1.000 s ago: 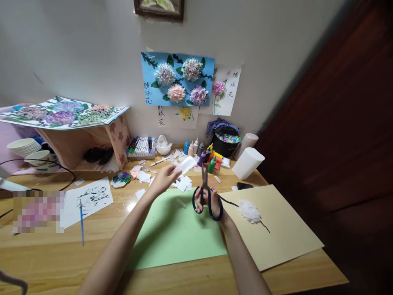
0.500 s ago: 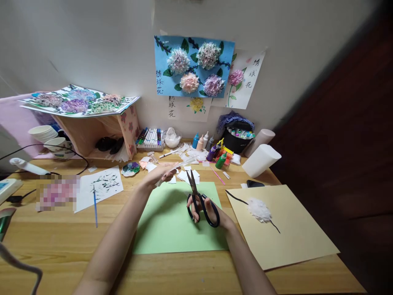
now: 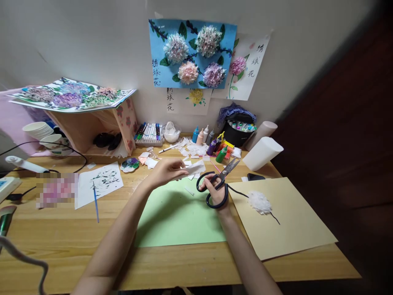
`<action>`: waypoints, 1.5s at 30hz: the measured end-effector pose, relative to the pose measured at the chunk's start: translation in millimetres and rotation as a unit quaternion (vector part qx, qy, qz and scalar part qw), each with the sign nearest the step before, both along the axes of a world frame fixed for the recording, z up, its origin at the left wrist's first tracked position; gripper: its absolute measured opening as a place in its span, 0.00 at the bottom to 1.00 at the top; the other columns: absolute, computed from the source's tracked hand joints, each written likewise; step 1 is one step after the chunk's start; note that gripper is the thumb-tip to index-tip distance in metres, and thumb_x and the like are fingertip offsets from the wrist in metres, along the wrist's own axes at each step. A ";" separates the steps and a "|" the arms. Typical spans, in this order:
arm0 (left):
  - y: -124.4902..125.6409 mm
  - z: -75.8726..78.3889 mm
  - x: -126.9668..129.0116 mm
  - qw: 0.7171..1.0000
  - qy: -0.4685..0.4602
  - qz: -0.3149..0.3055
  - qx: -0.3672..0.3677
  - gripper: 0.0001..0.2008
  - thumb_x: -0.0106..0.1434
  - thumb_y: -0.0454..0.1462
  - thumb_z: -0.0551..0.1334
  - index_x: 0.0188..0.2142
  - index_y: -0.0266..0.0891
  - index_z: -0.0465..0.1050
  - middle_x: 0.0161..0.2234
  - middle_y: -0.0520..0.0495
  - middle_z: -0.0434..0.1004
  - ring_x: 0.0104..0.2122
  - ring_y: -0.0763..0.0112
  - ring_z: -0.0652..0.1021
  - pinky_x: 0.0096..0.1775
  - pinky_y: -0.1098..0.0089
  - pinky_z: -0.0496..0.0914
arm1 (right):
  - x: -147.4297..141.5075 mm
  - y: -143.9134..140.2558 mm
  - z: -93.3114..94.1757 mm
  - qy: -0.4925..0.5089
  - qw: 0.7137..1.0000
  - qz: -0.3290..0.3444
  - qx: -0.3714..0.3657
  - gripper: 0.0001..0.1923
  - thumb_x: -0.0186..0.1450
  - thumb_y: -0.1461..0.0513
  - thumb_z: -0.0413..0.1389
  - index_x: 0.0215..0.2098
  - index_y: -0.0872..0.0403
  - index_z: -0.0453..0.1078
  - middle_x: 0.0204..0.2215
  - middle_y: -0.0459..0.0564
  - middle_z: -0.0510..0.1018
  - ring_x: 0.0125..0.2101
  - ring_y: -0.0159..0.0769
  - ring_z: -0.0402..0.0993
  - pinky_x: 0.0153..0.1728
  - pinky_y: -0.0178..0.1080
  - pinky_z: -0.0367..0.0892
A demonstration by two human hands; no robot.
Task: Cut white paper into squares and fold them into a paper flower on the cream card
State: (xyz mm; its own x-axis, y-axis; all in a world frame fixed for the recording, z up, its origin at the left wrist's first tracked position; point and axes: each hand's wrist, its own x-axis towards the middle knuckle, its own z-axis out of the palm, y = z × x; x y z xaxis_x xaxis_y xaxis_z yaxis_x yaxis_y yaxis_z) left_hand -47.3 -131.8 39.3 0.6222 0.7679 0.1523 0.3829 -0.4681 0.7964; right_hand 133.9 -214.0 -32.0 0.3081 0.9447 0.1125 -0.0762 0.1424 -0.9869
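Observation:
My left hand (image 3: 166,170) pinches a white paper piece (image 3: 195,168) above the far edge of a green paper sheet (image 3: 179,215). My right hand (image 3: 216,192) grips black-handled scissors (image 3: 218,182), blades shut and pointing up to the right, away from the white paper. Both hands hover over the wooden desk (image 3: 76,237). To the right lies a beige sheet (image 3: 291,223) with a white paper flower (image 3: 258,201) on a black stem.
White paper scraps (image 3: 190,149), paint bottles (image 3: 211,145), a marker set (image 3: 149,134), a black marker bucket (image 3: 238,133) and two white rolls (image 3: 262,152) line the back. At left lie a painted sheet (image 3: 100,182), a blue brush (image 3: 95,200), a palette (image 3: 129,164) and a cardboard stand (image 3: 92,131).
The scissors swung from pointing up-left at the paper to pointing up-right, away from it. My left hand turned the white paper piece and kept hold. The view shifted slightly.

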 end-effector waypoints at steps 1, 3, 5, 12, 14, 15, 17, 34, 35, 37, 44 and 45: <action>-1.0 0.8 -0.1 0.999 0.014 -0.006 0.030 0.15 0.56 0.47 0.61 0.27 0.36 0.70 0.23 0.51 0.72 0.25 0.75 0.71 0.27 0.76 0.61 | 1.2 -0.5 1.7 -0.001 1.000 -0.023 0.007 0.15 0.57 0.52 0.58 0.33 0.54 0.63 0.19 0.45 0.72 0.21 0.34 0.71 0.28 0.39 0.70; -2.6 2.9 -0.5 0.997 0.035 -0.024 0.071 0.12 0.57 0.45 0.61 0.29 0.37 0.72 0.26 0.50 0.75 0.27 0.74 0.73 0.29 0.76 0.61 | 3.8 -2.4 5.1 -0.007 0.998 -0.061 0.020 0.14 0.57 0.54 0.58 0.34 0.54 0.63 0.20 0.44 0.72 0.22 0.33 0.72 0.28 0.39 0.70; -4.3 5.7 -0.8 0.992 0.052 -0.034 0.110 0.09 0.58 0.42 0.61 0.30 0.38 0.73 0.28 0.50 0.77 0.29 0.74 0.74 0.30 0.76 0.62 | 6.3 -4.6 8.0 -0.022 0.996 -0.080 0.028 0.12 0.57 0.55 0.58 0.33 0.55 0.64 0.20 0.44 0.72 0.21 0.32 0.72 0.28 0.38 0.70; -7.0 11.6 -1.9 0.978 0.058 -0.064 0.192 0.05 0.59 0.37 0.60 0.31 0.40 0.75 0.32 0.50 0.77 0.32 0.73 0.75 0.34 0.75 0.64 | 6.4 -9.9 9.8 -0.061 0.996 -0.032 0.054 0.08 0.56 0.59 0.58 0.28 0.56 0.67 0.19 0.44 0.72 0.20 0.31 0.70 0.24 0.34 0.68; -5.5 11.6 -2.0 0.975 0.045 -0.079 0.201 0.05 0.60 0.37 0.59 0.30 0.40 0.74 0.33 0.49 0.77 0.33 0.72 0.75 0.36 0.74 0.65 | 5.6 -10.8 8.5 -0.077 0.995 -0.029 0.065 0.06 0.55 0.61 0.59 0.28 0.56 0.68 0.20 0.44 0.71 0.20 0.30 0.69 0.23 0.33 0.66; -4.6 11.8 -1.9 0.974 0.042 -0.087 0.206 0.05 0.60 0.37 0.59 0.30 0.40 0.74 0.33 0.49 0.77 0.33 0.72 0.75 0.37 0.73 0.65 | 5.7 -11.3 7.8 -0.092 0.993 -0.032 0.073 0.05 0.54 0.62 0.59 0.28 0.56 0.69 0.20 0.44 0.71 0.21 0.30 0.69 0.23 0.33 0.65; -3.1 12.5 -1.3 0.970 0.047 -0.102 0.216 0.05 0.60 0.37 0.59 0.30 0.40 0.73 0.32 0.50 0.77 0.33 0.72 0.74 0.41 0.70 0.65 | 6.5 -12.2 6.6 -0.128 0.987 -0.031 0.091 0.05 0.54 0.63 0.59 0.29 0.55 0.70 0.21 0.44 0.71 0.22 0.30 0.68 0.24 0.33 0.64; 0.0 -59.9 40.6 0.770 -0.101 -0.107 -0.621 0.33 0.51 0.62 0.53 0.28 0.32 0.73 0.30 0.42 0.75 0.31 0.69 0.73 0.30 0.74 0.61 | -3.0 -7.9 -2.3 -0.051 0.990 -0.104 0.078 0.06 0.55 0.61 0.57 0.28 0.56 0.66 0.19 0.43 0.70 0.19 0.29 0.67 0.22 0.33 0.64; -3.6 -61.1 45.1 0.751 -0.143 -0.106 -0.636 0.31 0.51 0.61 0.55 0.29 0.33 0.72 0.29 0.44 0.75 0.31 0.71 0.73 0.30 0.75 0.61 | -2.9 -7.9 -2.7 -0.055 0.990 -0.102 0.080 0.07 0.56 0.60 0.57 0.28 0.56 0.66 0.19 0.43 0.70 0.19 0.29 0.67 0.22 0.33 0.64; -9.3 -63.8 52.2 0.724 -0.210 -0.080 -0.653 0.24 0.52 0.55 0.60 0.29 0.34 0.72 0.27 0.48 0.73 0.28 0.76 0.71 0.31 0.76 0.61 | -2.0 -8.1 -4.2 -0.066 0.989 -0.101 0.085 0.07 0.56 0.60 0.57 0.28 0.56 0.66 0.20 0.43 0.70 0.20 0.29 0.67 0.23 0.33 0.65; -13.1 -60.1 57.6 0.704 -0.326 -0.038 -0.630 0.11 0.54 0.41 0.66 0.30 0.35 0.70 0.26 0.50 0.72 0.28 0.76 0.72 0.35 0.75 0.64 | -1.6 -9.4 -7.2 -0.099 0.987 -0.102 0.074 0.08 0.55 0.58 0.58 0.28 0.56 0.67 0.20 0.43 0.68 0.20 0.28 0.65 0.22 0.32 0.63; -13.6 -57.9 58.0 0.715 -0.346 -0.039 -0.606 0.11 0.53 0.40 0.66 0.29 0.34 0.70 0.26 0.50 0.72 0.28 0.76 0.72 0.36 0.74 0.65 | -2.5 -9.5 -7.0 -0.094 0.989 -0.098 0.066 0.09 0.55 0.58 0.58 0.28 0.56 0.67 0.19 0.43 0.68 0.20 0.28 0.65 0.22 0.32 0.63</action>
State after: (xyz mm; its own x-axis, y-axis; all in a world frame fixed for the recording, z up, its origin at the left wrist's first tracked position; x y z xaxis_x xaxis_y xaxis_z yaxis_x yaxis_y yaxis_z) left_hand 10.7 -145.5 -18.6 0.7679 0.5635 -0.3047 -0.2880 0.7285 0.6216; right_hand 131.4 -223.5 -38.9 0.4456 0.8426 0.3025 0.1478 0.2641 -0.9531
